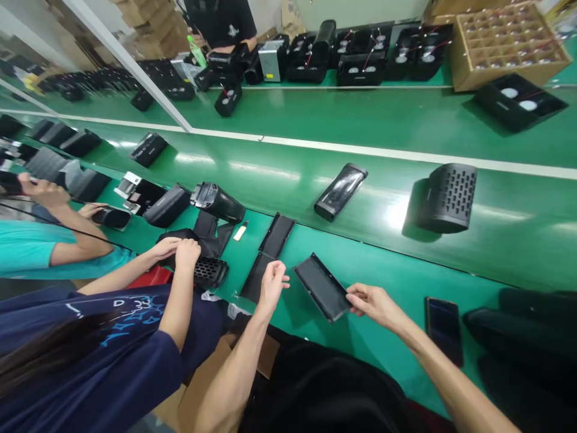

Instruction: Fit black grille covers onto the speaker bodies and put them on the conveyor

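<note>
right hand (372, 304) grip clamped on one black panel (322, 287); left hand (273, 281) fingers apart; two more panels (268, 255) beside.

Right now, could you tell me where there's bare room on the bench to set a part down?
Bare green mat lies between the black panel in the right hand and the phone. It is crowded beyond the left hand, around the stacked panels and the co-worker's hands.
</note>
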Tool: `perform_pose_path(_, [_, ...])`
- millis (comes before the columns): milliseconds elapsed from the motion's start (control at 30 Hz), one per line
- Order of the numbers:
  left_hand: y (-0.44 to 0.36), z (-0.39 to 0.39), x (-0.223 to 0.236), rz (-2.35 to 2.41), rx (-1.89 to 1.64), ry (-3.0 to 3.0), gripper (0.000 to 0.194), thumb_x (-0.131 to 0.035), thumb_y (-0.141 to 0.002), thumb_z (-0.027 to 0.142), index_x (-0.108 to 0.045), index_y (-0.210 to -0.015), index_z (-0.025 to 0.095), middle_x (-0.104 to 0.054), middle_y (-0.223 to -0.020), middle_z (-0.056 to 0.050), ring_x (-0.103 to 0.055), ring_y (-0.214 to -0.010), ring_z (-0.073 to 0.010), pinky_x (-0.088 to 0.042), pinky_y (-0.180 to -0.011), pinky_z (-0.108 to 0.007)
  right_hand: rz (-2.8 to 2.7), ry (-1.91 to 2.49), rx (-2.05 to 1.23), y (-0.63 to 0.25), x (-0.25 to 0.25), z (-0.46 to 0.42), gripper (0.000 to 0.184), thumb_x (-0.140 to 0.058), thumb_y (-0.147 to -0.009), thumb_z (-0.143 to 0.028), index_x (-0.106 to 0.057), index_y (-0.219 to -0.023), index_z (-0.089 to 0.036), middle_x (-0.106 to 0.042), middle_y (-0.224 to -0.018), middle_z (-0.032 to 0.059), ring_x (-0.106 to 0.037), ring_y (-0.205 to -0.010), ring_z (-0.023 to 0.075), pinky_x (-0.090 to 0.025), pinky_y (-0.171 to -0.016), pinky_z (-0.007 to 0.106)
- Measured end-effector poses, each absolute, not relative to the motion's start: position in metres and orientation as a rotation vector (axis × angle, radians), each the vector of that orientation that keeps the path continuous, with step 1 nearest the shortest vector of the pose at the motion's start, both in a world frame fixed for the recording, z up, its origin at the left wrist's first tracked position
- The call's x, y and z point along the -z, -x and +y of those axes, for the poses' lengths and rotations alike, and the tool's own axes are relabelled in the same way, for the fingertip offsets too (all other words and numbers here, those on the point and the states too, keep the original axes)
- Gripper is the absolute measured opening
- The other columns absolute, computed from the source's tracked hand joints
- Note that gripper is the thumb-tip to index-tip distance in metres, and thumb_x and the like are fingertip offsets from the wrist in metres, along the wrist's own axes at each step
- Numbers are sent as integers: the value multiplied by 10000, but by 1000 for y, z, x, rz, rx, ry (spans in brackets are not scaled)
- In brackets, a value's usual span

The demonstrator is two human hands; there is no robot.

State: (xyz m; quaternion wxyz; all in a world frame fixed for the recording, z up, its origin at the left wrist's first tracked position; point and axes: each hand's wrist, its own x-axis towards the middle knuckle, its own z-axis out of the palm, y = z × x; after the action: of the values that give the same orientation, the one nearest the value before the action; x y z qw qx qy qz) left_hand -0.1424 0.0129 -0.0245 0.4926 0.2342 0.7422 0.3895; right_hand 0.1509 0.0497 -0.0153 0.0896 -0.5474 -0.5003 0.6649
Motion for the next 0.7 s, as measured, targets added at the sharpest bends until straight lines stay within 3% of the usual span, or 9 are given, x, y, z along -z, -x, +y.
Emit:
perform_pose_path(67, [130,15,20,1549,-781,-493,550,-674,-871,656,-632,-1174,200,-721,-1117,-106,-697,-741,-170,-587,-560,-268,-1483,1592,-2033,-182,-3,42,432,-741,-778,-618,-761,-896,-202,-761,-658,34,-731,-628,255,-567,-619,364])
perform_pose_path(200, [102,6,8,1064,-541,-427,575,-638,-895,687,-623,-1066,138,-716,-760,-71,-681,-536,-189,-522,-406,-254,-1365,1617,-1979,-214,-20,20,506,-780,-780,-669,-817,-942,-191,-744,-664,39,-668,-611,225,-529,-605,352])
perform_pose_path(267, [91,-1,1,995,-564,-415,557,-637,-901,677,-597,-1030,136,-693,-683,-50,-690,-505,-203,-487,-370,-232,-1197,1661,-1862,-217,-19,5,546,-800,-769,-683,-816,-1006,-192,-723,-686,31,-635,-624,204,-527,-633,346])
perform_pose_path(367, [82,-10,-6,1023,-634,-383,553,-657,-879,686,-567,-1008,155,-686,-649,-29,-674,-473,-195,-467,-353,-227,-814,1637,-1764,-206,-12,-21,601,-820,-765,-685,-756,-1144,-223,-716,-803,25,-629,-668,192,-539,-659,338])
perform_pose_path(533, [75,-16,-15,1063,-645,-347,407,-639,-916,593,-595,-982,193,-704,-685,-13,-683,-511,-184,-498,-414,-249,-480,1561,-1895,-179,-10,-48,499,-814,-776,-667,-687,-994,-237,-624,-699,-10,-542,-519,151,-437,-444,276])
perform_pose_path(700, [78,-16,-25,992,-595,-405,301,-662,-885,425,-633,-1107,225,-730,-800,-17,-714,-600,-201,-502,-449,-258,-519,1523,-1897,-182,-11,-48,452,-800,-813,-623,-662,-977,-226,-612,-667,-32,-502,-454,114,-427,-402,249])
